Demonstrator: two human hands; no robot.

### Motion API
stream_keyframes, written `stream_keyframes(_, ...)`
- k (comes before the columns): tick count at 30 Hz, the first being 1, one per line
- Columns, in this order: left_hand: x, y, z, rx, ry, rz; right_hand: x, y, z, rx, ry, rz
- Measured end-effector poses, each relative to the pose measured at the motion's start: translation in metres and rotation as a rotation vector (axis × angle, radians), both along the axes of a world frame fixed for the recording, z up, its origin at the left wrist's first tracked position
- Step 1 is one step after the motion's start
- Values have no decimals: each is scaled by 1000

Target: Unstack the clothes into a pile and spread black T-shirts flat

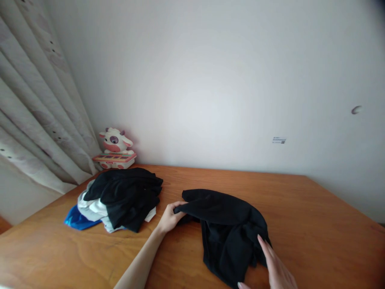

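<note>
From the head camera, the left hand (pixel 170 216) is pinching the far left edge of a black garment (pixel 225 228) lying crumpled on the wooden table (pixel 315 224), fingers closed on the cloth as if pinning that edge. The right hand (pixel 275 267) is resting flat and open at its near right edge. A pile of clothes (pixel 120 200) is sitting to the left, a toy cow (pixel 114 148) beyond it.

Black garment (pixel 228 228) crumpled on wooden table, left edge pinched, lower right corner under fingers.
</note>
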State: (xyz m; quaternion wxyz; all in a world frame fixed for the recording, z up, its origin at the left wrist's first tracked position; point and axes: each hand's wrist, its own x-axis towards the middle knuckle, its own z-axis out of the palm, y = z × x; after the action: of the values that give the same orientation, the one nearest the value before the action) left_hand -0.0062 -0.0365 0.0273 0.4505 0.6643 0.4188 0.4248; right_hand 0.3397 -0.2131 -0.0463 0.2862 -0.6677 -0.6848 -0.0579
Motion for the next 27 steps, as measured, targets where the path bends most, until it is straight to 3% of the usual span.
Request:
stream_keyframes(3, 4, -2, -4, -216, -217, -31, -1, -4, 2, 5, -1, 35)
stream_keyframes(5, 7, -5, -7, -279, -297, -46, -8, -6, 9, 30, 9, 9)
stream_keyframes(10, 15, -19, -8, -245, -461, -142, -25, 10, 39, 137, -118, 98)
stream_keyframes(13, 19, -23, -7, -134, -446, -143, -26, 35, 52, 64, -222, 197)
stream_keyframes(17, 18, -17, -8, 38, -272, 104, -27, 69, 52, -28, -270, 211)
stream_keyframes(22, 8, 4, -20, 109, -250, 348, -37, 96, 49, 58, -291, 188)
stream_keyframes(25, 4, 8, -24, 153, -222, 492, -39, 112, 55, 69, -194, 148)
stream_keyframes(27, 4, 2, -22, 216, -155, 519, -34, 126, 62, 52, -48, 63)
